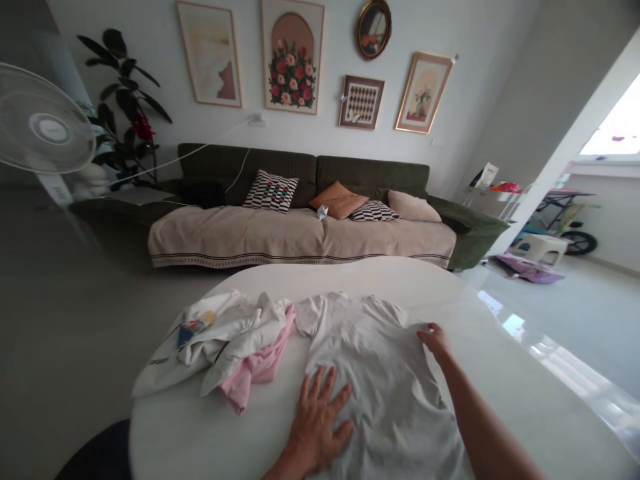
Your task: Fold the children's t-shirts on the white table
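A light grey T-shirt (373, 360) is spread on the white table, its neckline toward the sofa and its lower part running out of view at the bottom. My left hand (320, 420) lies flat on the shirt's left side, fingers spread. At the right sleeve, my right hand (436, 339) has its fingers closed on the fabric edge. Soft creases run across the shirt's body. To its left, close to the left sleeve, sits a loose heap of white clothes (225, 333) with a pink garment (257, 370) partly under it.
The white table (505, 393) has a curved edge. Beyond it stands a green sofa (373, 170) with a beige cover and several cushions. A fan (47, 127) and a plant (125, 93) are at the left. A white stool (543, 248) stands on the floor at the right.
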Demonstrator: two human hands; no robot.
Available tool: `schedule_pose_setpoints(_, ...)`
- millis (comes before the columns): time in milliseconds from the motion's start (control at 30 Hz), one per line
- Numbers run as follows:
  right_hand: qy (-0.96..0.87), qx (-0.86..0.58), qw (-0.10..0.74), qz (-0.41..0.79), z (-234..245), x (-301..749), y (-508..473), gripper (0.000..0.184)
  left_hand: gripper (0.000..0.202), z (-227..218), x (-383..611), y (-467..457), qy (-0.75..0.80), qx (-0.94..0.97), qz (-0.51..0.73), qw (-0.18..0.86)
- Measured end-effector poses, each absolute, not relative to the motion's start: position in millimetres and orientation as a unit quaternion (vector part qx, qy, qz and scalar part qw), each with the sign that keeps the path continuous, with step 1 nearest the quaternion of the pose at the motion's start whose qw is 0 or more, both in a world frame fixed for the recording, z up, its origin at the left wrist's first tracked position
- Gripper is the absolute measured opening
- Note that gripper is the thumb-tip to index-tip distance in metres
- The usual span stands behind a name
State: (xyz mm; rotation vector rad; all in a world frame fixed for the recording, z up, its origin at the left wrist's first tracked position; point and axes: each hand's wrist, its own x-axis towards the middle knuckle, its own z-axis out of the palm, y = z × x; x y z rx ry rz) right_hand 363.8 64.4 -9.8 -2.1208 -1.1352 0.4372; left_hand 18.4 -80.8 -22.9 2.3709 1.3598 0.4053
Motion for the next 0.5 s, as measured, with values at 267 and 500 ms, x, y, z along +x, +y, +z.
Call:
schedule_pose_setpoints(267,-0.505,-0.800,0.320,0.037,16,314,42,0.054,0.061,-29,19,-77,0.483,0.844,0.130,0.195)
schedule_pose_setpoints(500,-0.673,-0.729,0.116,0.033,-47,183,-66,0.056,0.059,-36,18,-76,0.481,0.845,0.150,0.180)
